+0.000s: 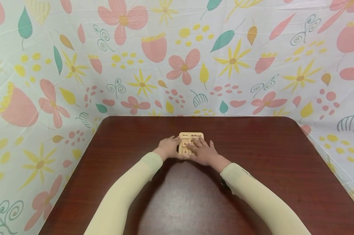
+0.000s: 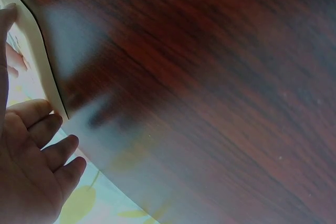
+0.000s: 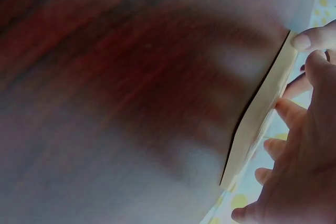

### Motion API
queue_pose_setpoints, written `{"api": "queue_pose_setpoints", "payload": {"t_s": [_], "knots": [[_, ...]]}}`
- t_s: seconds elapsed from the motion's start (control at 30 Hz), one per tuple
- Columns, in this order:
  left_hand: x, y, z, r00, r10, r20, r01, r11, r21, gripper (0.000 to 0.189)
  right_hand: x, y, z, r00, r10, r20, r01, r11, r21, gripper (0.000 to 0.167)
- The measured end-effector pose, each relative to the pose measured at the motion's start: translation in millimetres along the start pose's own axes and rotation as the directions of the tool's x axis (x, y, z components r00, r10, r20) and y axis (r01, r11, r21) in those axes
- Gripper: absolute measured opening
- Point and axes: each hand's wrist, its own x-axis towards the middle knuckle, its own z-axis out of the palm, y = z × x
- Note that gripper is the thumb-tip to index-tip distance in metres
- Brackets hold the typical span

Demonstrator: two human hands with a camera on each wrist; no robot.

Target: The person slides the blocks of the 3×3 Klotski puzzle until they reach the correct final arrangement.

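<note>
A light wooden number sliding puzzle (image 1: 191, 134) lies flat on the dark table, its square tiles marked 6, 8, 3 and 2 in the part that shows. My left hand (image 1: 169, 147) holds the board's left side, thumb at the near corner and index finger farther up. Over the tiles on the right spreads my right hand (image 1: 204, 154), its fingers extended and touching the face; the tiles beneath are hidden. In the right wrist view the board's pale side edge (image 3: 257, 114) is visible beside the fingers. The left wrist view shows the left hand's other fingers loosely bent past the edge.
The reddish-brown table (image 1: 268, 147) has rounded far corners and reaches back to a white cloth (image 1: 232, 94) printed with flowers and leaves. This cloth also hangs along the left and right sides.
</note>
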Motion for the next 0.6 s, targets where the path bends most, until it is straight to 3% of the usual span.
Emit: {"api": "queue_pose_setpoints", "payload": {"t_s": [0.6], "knots": [[-0.2, -0.5, -0.9, 1.000, 0.004, 0.003, -0.004, 1.000, -0.017, 0.098, -5.5, -0.8, 4.8, 1.000, -0.013, -0.019, 0.013, 1.000, -0.011, 0.066]]}}
